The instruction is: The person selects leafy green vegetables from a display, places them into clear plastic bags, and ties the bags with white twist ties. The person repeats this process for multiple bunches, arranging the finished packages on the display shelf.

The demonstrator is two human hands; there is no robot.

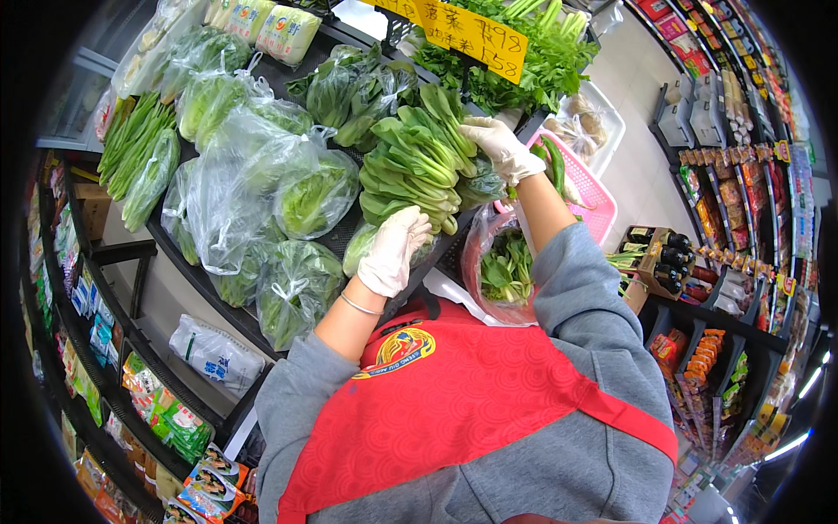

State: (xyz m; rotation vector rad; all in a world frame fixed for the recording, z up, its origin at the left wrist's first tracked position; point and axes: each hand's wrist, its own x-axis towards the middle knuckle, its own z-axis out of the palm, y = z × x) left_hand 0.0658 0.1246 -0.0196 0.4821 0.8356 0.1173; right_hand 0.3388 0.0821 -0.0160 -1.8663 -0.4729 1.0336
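A heap of loose leafy greens [412, 164], resembling bok choy, lies on the black display stand before me. My left hand [396, 249], in a white glove, is at the near stalk ends with its fingers curled together. Whether a stalk is between them cannot be made out. My right hand [501, 147], also gloved, touches the right side of the heap with bent fingers; their grip is partly hidden. Beneath my left hand is a bagged vegetable [359, 249]. Below my right forearm, a clear plastic bag [471, 262] holds more greens [507, 268].
Bagged lettuces [314, 196] cover the stand's left side, beside long green vegetables [141, 150]. A yellow price sign [474, 39] stands before celery-like greens [517, 78]. A pink basket [605, 206] is at right. Stocked shelves [91, 314] flank me.
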